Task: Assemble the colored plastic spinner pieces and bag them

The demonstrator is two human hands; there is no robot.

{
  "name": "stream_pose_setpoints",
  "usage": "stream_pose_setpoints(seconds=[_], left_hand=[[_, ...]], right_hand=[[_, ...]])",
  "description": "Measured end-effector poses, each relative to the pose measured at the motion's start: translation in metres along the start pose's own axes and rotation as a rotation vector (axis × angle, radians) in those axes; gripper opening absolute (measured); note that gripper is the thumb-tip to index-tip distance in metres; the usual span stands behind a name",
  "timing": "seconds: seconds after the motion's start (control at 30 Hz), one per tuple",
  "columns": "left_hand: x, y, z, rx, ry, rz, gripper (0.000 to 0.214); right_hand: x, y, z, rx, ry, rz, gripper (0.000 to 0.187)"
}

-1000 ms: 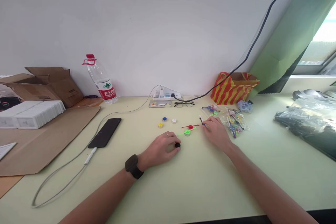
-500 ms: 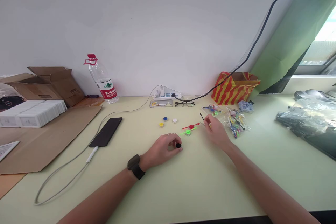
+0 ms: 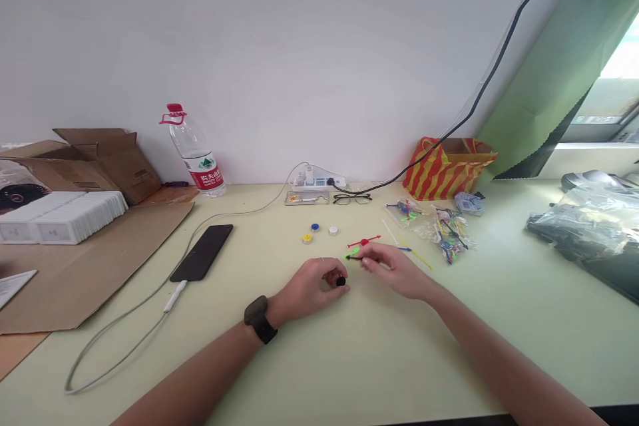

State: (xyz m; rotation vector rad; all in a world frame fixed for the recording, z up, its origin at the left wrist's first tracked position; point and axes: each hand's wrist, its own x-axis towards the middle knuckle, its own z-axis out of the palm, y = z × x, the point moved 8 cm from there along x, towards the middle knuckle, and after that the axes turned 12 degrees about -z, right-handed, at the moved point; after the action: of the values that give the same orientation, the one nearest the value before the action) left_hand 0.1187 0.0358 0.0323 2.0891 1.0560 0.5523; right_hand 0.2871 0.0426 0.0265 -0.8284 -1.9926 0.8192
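My left hand [image 3: 315, 286] rests low over the table, its fingers curled round a small round black cap [image 3: 341, 281]. Between thumb and fingers of my right hand [image 3: 389, 267] is a thin black arrow pointer [image 3: 354, 257], its tip towards the left. Just behind lies a red arrow [image 3: 364, 241] with a round hub; a green arrow [image 3: 351, 253] is partly covered by the black one. White [image 3: 390, 231], blue [image 3: 405, 249] and yellow [image 3: 423, 260] arrows lie beyond my right hand. Blue [image 3: 315, 227], yellow [image 3: 307, 238] and white [image 3: 333, 230] caps stand farther back.
Plastic bags of coloured parts [image 3: 449, 236] lie at the right, before a striped paper bag [image 3: 449, 170]. Eyeglasses [image 3: 352, 199] and a power strip [image 3: 319, 180] sit by the wall. A phone [image 3: 204, 253] with its cable, a water bottle [image 3: 202, 160] and cardboard [image 3: 124, 246] are leftward.
My right hand has moved left and nearer with the black arrow, close to my left hand. White, blue and yellow arrows now show behind it. My left hand has hardly moved.
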Motion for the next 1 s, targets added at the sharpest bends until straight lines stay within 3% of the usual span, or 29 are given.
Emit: stream_pose_setpoints(seconds=[0.07, 0.2, 0.4, 0.53, 0.73, 1.0], left_hand=[[0.0, 0.001, 0.001, 0.0, -0.013, 0.001, 0.011], [0.001, 0.0, 0.002, -0.026, -0.027, -0.018, 0.012], [0.005, -0.012, -0.003, -0.147, 0.025, -0.102, 0.019], [0.008, -0.019, 0.0, -0.331, -0.001, -0.187, 0.025], [0.012, -0.029, 0.004, -0.53, -0.027, -0.274, 0.034], [0.013, -0.034, 0.003, -0.61, -0.043, -0.305, 0.035]], right_hand=[[-0.002, -0.003, 0.018, 0.071, -0.093, 0.039, 0.019], [-0.002, 0.001, 0.025, 0.024, -0.055, 0.042, 0.022], [0.001, 0.022, 0.015, 0.017, 0.053, 0.0, 0.025], [0.004, 0.029, 0.009, 0.004, 0.102, -0.014, 0.024], [0.006, 0.018, -0.002, -0.084, 0.163, -0.034, 0.023], [-0.002, 0.005, -0.003, -0.085, 0.199, 0.051, 0.028]])
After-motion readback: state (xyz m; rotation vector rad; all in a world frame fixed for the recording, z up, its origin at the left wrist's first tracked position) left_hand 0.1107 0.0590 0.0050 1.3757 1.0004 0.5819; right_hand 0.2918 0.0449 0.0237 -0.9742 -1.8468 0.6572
